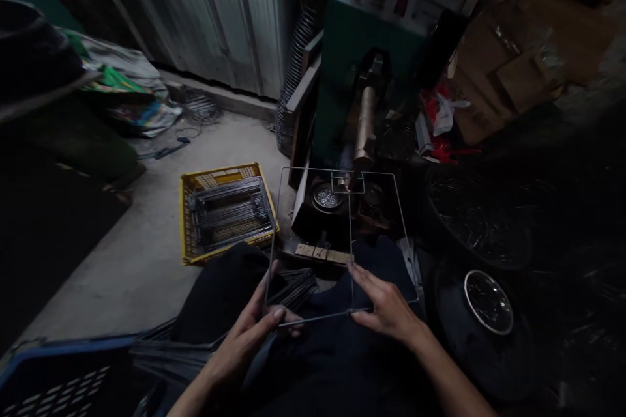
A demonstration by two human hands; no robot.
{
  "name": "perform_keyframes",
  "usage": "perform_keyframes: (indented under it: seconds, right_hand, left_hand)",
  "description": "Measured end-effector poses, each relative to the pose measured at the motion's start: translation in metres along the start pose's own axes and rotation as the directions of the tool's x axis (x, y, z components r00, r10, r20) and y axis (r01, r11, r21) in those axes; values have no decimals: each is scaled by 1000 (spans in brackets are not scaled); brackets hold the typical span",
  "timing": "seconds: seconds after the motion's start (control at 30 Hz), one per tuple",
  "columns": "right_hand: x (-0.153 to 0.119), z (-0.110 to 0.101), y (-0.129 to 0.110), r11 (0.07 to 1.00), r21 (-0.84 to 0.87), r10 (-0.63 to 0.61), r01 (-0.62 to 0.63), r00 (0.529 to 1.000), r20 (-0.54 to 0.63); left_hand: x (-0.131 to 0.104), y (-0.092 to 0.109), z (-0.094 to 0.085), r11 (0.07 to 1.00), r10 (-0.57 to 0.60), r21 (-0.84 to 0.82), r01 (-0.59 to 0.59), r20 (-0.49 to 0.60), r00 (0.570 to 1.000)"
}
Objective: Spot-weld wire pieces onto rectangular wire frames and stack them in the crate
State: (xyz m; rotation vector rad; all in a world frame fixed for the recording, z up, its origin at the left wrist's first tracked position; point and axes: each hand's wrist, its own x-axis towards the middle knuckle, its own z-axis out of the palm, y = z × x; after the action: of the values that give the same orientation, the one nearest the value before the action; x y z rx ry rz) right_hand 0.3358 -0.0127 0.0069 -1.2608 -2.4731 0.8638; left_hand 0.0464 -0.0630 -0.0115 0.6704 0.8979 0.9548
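- the bare left grip (252, 326) is closing round the near left corner of a thin, grey, rectangular metal wire frame (323, 317), thumb on the near wire.
- the bare right grip (388, 306) is clamping the frame where its straight middle wire (351, 228) is meeting the near side, fingertips lying on that wire and thumb below.
- the frame is spanning both grips and is reaching away beyond them, its far side carrying a small wire rectangle (356, 193).
- beyond the right grip, a thick, cylindrical, bronze-coloured arm (365, 120) is slanting down from a green, box-shaped machine (337, 78); its tip is ending at the small rectangle, though i cannot tell whether they are touching.
- the step in hand seems to be holding the far side in place at that tip; the next move is probably calling for a level, steady hold, as such slender wire is likely flexing easily.
- just beyond the grips, a round, shallow dish (327, 210) is holding glinting metal bits.
- left of and beyond the left grip, a yellow, perforated plastic crate (186, 218) is holding stacked, dull grey wire pieces (232, 190).
- just beside the left grip, more straight, dark wires (298, 287) are lying bunched over the dark cloth of the lap.
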Motion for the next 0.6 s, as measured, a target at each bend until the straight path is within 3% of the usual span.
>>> perform_keyframes:
  seconds: [0.6]
  right_hand:
    - [7,-13,-3,998,29,56,-58,997,45]
  left_hand:
    - [7,7,3,998,-32,-56,29,-40,999]
